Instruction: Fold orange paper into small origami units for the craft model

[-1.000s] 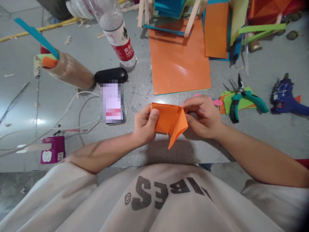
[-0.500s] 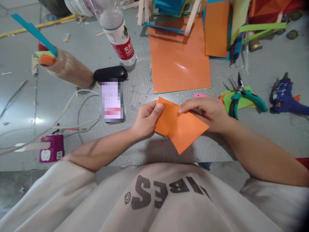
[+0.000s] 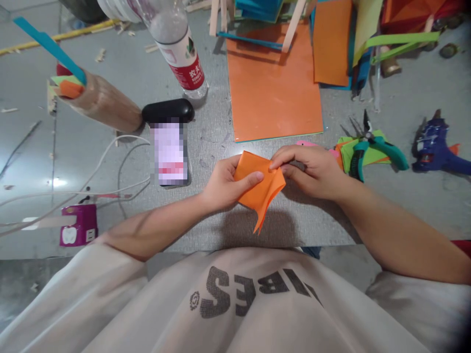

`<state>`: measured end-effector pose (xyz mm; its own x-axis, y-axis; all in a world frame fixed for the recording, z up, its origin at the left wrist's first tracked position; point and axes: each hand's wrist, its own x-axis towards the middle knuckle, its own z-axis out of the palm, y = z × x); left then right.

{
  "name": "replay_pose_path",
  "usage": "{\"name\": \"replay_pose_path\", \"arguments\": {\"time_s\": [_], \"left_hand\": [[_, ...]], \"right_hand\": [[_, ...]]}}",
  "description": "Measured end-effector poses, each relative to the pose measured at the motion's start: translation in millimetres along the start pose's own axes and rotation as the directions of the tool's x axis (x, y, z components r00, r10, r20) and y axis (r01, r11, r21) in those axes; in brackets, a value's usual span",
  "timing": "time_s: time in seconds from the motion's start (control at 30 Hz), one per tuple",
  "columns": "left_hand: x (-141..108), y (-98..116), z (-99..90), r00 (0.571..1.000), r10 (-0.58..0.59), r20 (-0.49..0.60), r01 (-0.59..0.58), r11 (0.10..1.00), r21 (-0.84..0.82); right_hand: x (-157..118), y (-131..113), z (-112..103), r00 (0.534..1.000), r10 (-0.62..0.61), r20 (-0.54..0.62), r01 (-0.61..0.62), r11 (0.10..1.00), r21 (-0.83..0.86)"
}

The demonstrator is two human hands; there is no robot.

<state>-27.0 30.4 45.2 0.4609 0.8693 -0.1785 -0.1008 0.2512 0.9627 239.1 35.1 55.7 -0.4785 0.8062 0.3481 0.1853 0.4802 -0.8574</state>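
Observation:
A folded piece of orange paper point(image 3: 253, 184) is held between both hands above the near part of the grey table. My left hand point(image 3: 226, 184) grips its left side, thumb lying on top and fingers hidden underneath. At the paper's upper right edge, my right hand point(image 3: 311, 169) pinches it between thumb and index finger. The right part of the paper bends up, and its lower corner hangs down in two points. Just beyond my right hand lies a pink tool point(image 3: 307, 143), mostly covered by the hand.
Green-handled pliers point(image 3: 368, 142) lie on paper scraps to the right, with a blue glue gun point(image 3: 436, 142) beyond. Orange sheets point(image 3: 275, 103) lie ahead. On the left are a phone point(image 3: 169, 152), a black case point(image 3: 167, 111), a plastic bottle point(image 3: 189, 73), a bamboo cup point(image 3: 106, 103) and cables.
The right half of the orange paper, flat before, is now bent up and inward. My left thumb has slid right across the paper, and my right fingers have shifted slightly left.

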Motion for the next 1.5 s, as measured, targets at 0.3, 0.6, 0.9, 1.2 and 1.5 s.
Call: {"name": "replay_pose_path", "arguments": {"time_s": [0.3, 0.6, 0.9, 1.2, 1.5], "left_hand": [[-6, -10, 2.9, 0.986, 0.129, -0.104, -0.113, 0.982, 0.148], [-15, -19, 6.0, 0.918, 0.363, -0.161, -0.308, 0.906, 0.289], [-17, -13, 8.8, 0.821, 0.549, -0.158, -0.464, 0.802, 0.377], [-16, -14, 9.2, 0.747, 0.642, -0.171, -0.502, 0.714, 0.488], [-19, -23, 5.5, 0.805, 0.581, -0.122, -0.451, 0.732, 0.512]], "right_hand": [[-1, -3, 14, 0.975, 0.196, -0.106, -0.167, 0.957, 0.237], [0, -11, 26, 0.947, 0.266, -0.183, -0.175, 0.899, 0.402], [0, -17, 29, 0.953, 0.277, -0.127, -0.214, 0.906, 0.366], [-2, -18, 38, 0.960, 0.228, -0.164, -0.147, 0.905, 0.399], [0, -27, 54, 0.926, 0.247, -0.286, -0.147, 0.933, 0.329]]}}
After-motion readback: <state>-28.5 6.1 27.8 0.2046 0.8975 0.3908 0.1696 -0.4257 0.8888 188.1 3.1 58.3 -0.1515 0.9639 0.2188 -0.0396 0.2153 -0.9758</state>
